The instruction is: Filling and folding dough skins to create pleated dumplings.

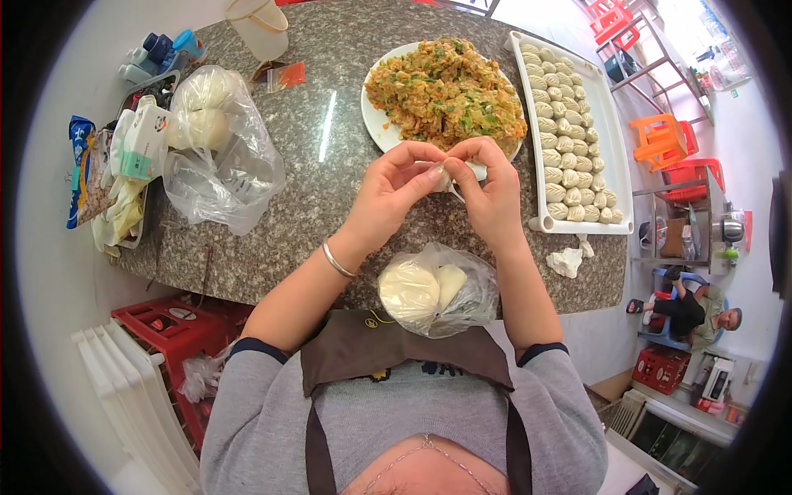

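My left hand [396, 185] and my right hand [486, 185] meet at the fingertips, just in front of a white plate [376, 127] heaped with chopped vegetable filling [445, 93]. Between the fingers they pinch a small piece of pale dough [443, 179], mostly hidden; part of a thin, light-coloured item shows below the right fingers, too covered to name. Nearer my body, a clear plastic bag holds round dough wrappers [408, 289]. To the right, a white tray [609, 130] carries rows of pleated dumplings [569, 136].
A plastic bag with dough balls [210, 124] lies left on the granite table [309, 204]. Behind it stand a translucent pitcher [263, 34] and a small orange packet [288, 76]. A crumpled tissue [564, 263] lies below the tray. A person [699, 312] sits far right.
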Action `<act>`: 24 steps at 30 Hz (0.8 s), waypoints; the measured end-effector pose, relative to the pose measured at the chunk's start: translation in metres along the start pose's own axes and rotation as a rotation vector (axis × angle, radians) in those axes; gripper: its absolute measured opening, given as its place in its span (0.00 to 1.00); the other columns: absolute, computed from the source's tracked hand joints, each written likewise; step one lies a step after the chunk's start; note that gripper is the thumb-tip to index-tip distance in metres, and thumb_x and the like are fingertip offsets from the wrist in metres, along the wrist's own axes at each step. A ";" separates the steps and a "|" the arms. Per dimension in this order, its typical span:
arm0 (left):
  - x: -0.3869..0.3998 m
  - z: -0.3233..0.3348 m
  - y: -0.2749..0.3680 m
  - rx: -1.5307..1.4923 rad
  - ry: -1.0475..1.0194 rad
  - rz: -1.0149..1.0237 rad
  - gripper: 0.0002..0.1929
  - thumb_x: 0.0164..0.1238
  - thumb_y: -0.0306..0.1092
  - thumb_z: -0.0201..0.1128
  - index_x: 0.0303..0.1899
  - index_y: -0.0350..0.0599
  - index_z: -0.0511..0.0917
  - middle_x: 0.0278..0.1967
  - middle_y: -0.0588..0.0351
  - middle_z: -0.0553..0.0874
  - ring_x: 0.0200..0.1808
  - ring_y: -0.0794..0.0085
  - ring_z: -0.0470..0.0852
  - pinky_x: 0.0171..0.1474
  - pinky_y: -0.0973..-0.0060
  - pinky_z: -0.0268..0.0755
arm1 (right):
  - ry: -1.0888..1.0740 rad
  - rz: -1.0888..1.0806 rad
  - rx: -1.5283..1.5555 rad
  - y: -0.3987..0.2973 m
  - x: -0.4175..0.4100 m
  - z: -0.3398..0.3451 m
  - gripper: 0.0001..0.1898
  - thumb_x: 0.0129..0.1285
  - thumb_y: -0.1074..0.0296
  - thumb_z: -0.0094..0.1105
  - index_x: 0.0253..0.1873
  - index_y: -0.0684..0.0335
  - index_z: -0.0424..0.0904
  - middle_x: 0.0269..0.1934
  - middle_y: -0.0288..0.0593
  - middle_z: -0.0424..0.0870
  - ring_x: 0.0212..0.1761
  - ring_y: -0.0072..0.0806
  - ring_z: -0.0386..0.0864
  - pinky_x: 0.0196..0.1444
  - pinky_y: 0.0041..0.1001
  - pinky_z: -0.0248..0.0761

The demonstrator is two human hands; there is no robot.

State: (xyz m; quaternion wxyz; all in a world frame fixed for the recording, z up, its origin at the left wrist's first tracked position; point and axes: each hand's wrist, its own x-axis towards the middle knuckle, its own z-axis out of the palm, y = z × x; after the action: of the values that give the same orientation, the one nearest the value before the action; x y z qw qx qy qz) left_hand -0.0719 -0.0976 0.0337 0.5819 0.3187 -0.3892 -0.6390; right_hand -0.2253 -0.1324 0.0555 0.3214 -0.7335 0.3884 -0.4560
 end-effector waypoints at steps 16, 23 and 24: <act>0.001 -0.007 0.008 -0.533 -0.149 -0.392 0.18 0.77 0.36 0.48 0.59 0.35 0.70 0.47 0.48 0.82 0.45 0.63 0.86 0.45 0.80 0.83 | -0.097 0.120 0.430 0.019 0.001 -0.022 0.15 0.57 0.76 0.67 0.50 0.69 0.80 0.41 0.40 0.82 0.45 0.23 0.77 0.50 0.24 0.69; 0.000 0.003 0.004 -0.339 -0.167 -0.346 0.22 0.74 0.38 0.53 0.64 0.40 0.63 0.49 0.49 0.81 0.44 0.66 0.85 0.49 0.75 0.80 | -0.395 -0.044 -0.043 -0.023 -0.001 -0.039 0.25 0.46 0.70 0.75 0.51 0.67 0.77 0.44 0.45 0.82 0.48 0.33 0.79 0.55 0.31 0.69; -0.002 -0.001 0.003 -0.218 -0.187 -0.364 0.23 0.73 0.38 0.55 0.64 0.40 0.62 0.49 0.49 0.82 0.44 0.67 0.85 0.48 0.75 0.80 | -0.421 -0.053 -0.063 -0.024 -0.004 -0.040 0.24 0.46 0.69 0.75 0.50 0.65 0.78 0.44 0.44 0.82 0.48 0.32 0.79 0.53 0.30 0.70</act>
State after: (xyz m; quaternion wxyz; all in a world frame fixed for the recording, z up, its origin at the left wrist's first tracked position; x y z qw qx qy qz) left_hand -0.0689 -0.0956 0.0359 0.4494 0.2587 -0.3062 -0.7983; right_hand -0.2563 -0.1222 0.0888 0.3603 -0.8322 0.3074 -0.2883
